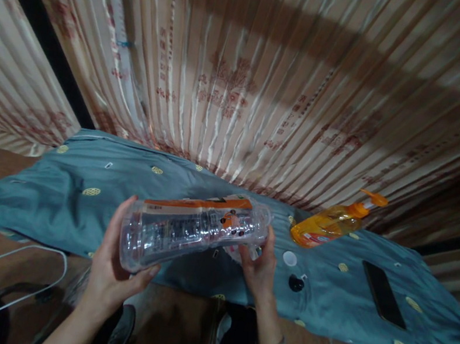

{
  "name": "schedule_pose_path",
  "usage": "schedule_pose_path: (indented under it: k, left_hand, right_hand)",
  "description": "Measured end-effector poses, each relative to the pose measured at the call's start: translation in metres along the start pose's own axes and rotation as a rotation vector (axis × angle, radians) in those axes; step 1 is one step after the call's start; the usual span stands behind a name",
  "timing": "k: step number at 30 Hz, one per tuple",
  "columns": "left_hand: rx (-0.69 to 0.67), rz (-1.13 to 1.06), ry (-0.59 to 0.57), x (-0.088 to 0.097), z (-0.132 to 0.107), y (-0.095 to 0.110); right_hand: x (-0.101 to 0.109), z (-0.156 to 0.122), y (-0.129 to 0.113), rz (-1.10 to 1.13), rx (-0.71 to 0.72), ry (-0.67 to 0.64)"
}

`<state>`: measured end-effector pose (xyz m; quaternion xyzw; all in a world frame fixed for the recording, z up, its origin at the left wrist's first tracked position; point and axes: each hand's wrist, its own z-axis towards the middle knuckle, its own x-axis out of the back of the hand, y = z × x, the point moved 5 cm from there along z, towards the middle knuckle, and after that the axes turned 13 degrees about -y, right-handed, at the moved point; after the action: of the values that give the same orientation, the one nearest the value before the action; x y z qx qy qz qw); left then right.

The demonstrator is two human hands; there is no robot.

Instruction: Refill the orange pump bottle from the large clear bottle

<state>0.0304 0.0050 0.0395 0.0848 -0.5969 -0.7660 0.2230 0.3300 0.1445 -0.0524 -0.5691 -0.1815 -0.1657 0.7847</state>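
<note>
Both of my hands hold a clear plastic container with an orange printed label, tilted on its side above the cloth. My left hand wraps around its wide end, thumb below and fingers behind. At the narrower end, my right hand grips with the thumb beneath; some of its fingers are hidden. Something crumpled and pale shows just under the container by my right hand, too unclear to name. Right of that hand, an orange pump bottle lies tilted on the cloth.
A teal cloth with yellow motifs covers the long surface. On it lie a white round disc, a small black object and a dark phone. Pleated curtains hang behind. A white cable loops at the lower left.
</note>
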Motion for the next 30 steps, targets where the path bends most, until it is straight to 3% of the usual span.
schedule_pose_path:
  k: [30]
  left_hand:
    - [-0.002, -0.019, -0.001, -0.0023, -0.0002, -0.0024]
  right_hand:
    - [0.0031, -0.0014, 0.0018, 0.018, -0.008, -0.023]
